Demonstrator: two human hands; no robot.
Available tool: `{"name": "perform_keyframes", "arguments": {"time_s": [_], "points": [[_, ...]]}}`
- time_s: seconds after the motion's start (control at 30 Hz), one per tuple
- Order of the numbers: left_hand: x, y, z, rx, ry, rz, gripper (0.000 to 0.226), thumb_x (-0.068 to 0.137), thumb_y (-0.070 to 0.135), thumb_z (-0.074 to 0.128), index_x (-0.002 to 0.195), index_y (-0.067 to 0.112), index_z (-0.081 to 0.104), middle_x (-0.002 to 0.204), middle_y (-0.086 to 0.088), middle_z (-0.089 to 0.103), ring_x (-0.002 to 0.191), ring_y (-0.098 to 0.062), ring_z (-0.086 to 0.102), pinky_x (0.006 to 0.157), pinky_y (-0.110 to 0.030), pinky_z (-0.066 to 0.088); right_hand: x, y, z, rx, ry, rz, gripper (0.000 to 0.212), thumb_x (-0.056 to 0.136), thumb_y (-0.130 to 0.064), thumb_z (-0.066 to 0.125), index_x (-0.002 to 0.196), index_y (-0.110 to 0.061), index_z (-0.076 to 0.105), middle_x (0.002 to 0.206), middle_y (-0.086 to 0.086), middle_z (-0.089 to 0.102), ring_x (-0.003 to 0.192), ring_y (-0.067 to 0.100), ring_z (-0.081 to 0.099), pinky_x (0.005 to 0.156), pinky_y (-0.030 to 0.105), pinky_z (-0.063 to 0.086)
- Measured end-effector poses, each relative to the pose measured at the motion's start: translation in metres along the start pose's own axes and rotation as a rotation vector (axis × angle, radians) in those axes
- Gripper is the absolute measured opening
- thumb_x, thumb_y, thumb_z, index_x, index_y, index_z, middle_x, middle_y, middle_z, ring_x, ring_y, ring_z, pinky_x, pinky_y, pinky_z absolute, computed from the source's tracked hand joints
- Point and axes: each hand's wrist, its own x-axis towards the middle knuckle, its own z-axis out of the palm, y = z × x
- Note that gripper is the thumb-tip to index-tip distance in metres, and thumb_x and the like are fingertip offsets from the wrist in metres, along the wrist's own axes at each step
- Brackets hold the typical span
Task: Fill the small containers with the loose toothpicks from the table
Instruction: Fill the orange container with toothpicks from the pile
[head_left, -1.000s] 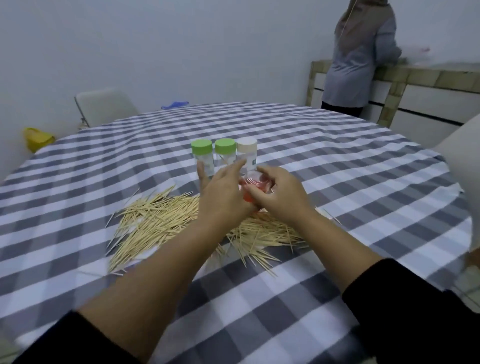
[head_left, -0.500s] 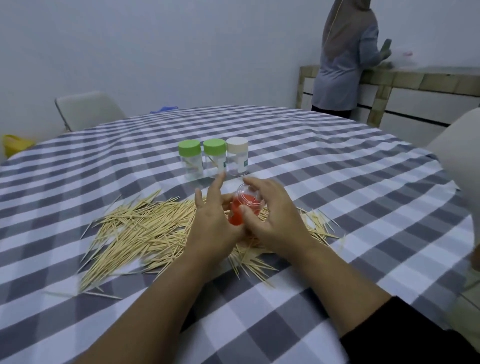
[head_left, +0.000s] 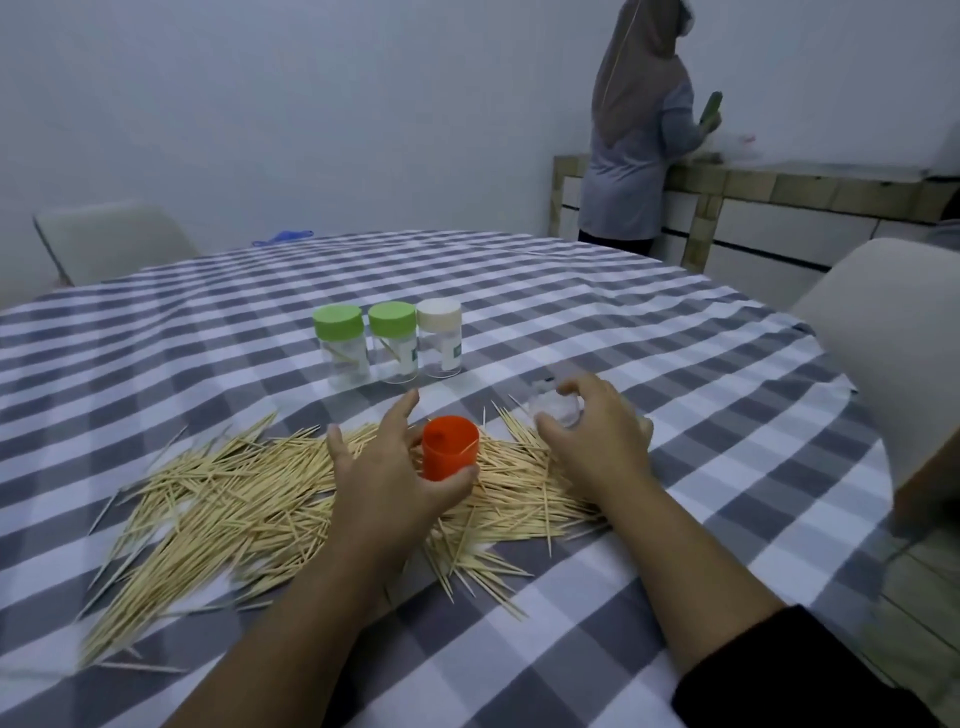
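- Fingers (head_left: 415, 410) of my left hand (head_left: 387, 470) curl round the orange cap (head_left: 449, 453), thumb under its near edge, index at the far side; cap sits open side up over the toothpicks (head_left: 249, 499).
- Right hand (head_left: 597, 441) fingers clamp on the clear container (head_left: 553, 410), just right of the pile; it looks lidless, though blur hides its mouth.
- I read this as cap just off, each hand keeping one part apart so the container mouth is free for loading.
- Toothpicks lie loose on the checked counter (head_left: 675, 364), spread from near left to under both hands; almost all remain to be packed.
- Three capped containers stand in a touching row behind: two with green lids (head_left: 338, 321) (head_left: 392, 317), one with a white lid (head_left: 439, 314). They look near empty, a stray pick or two inside, so they likely wait their turn.
- Next, I judge, cap goes down within reach and left hand gathers a bundle.
- Risk: picks crossing and jamming at the narrow mouth.
- Another person (head_left: 639, 156) stands at the far ledge, uninvolved.
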Motion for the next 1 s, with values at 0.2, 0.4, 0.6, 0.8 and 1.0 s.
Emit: {"name": "perform_keyframes", "arguments": {"time_s": [0.2,0.4,0.6,0.8,1.0], "points": [[0.002,0.001,-0.005,0.160,-0.030,0.044,0.072,0.075,0.060,0.065,0.137,0.031,0.043,0.128,0.009,0.059,0.130,-0.011,0.043,0.113,-0.046,-0.019,0.005,0.007,-0.002,-0.115,-0.066,0.146,0.042,0.087,-0.043,0.056,0.125,-0.029,0.051,0.123,0.002,0.056,0.118,0.021,0.044,0.095,0.039,0.026],[0.005,0.001,-0.013,-0.023,-0.082,-0.051,0.069,0.071,0.051,0.075,0.131,0.028,0.051,0.133,0.003,0.056,0.144,-0.023,0.011,0.116,-0.048,0.009,0.000,-0.005,-0.006,-0.189,0.047,-0.108,0.036,0.094,-0.041,0.047,0.125,-0.026,0.057,0.134,-0.004,0.050,0.126,0.018,0.034,0.098,0.038,0.025],[0.011,-0.006,-0.020,-0.086,-0.062,-0.070,0.076,0.065,0.053,0.078,0.131,0.028,0.052,0.131,0.002,0.057,0.128,-0.021,0.044,0.102,-0.046,0.041,-0.026,-0.030,-0.005,-0.337,-0.427,-0.401,0.048,0.090,-0.044,0.046,0.136,-0.029,0.047,0.132,-0.003,0.049,0.123,0.017,0.032,0.103,0.042,0.018],[0.013,-0.001,-0.028,-0.107,-0.065,-0.017,0.072,0.067,0.047,0.079,0.131,0.024,0.053,0.127,0.003,0.059,0.107,-0.007,0.050,0.087,-0.027,0.041,-0.033,-0.036,0.002,-0.452,-0.473,-0.425,0.065,0.086,-0.049,0.045,0.143,-0.023,0.030,0.136,0.000,0.041,0.125,0.020,0.030,0.104,0.044,0.020],[0.012,-0.004,-0.027,-0.078,-0.080,-0.021,0.071,0.068,0.046,0.079,0.131,0.025,0.053,0.125,0.005,0.060,0.106,-0.007,0.051,0.084,-0.026,0.040,-0.030,-0.035,0.008,-0.560,-0.381,-0.482,0.035,0.095,-0.037,0.038,0.125,-0.025,0.053,0.126,0.000,0.050,0.118,0.022,0.035,0.098,0.044,0.026]]}}
